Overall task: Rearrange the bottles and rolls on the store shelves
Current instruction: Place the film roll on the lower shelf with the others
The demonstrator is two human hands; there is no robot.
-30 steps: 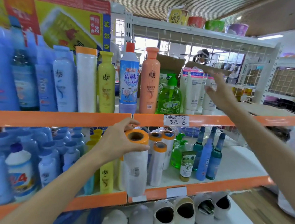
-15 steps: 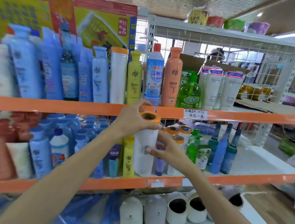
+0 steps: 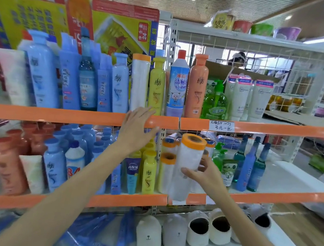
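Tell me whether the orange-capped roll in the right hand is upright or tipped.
Slightly tipped: the roll, gripped by the right hand, leans, its orange top right of its lower end.

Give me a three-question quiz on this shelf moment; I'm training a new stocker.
1. True or false: the right hand grips the roll.
2. Which shelf level is that roll in front of? A top, B middle, C floor.
3. Fill in: the left hand is open, in front of the orange ____ of the upper shelf.

Key: 1 true. 2 B. 3 edge.
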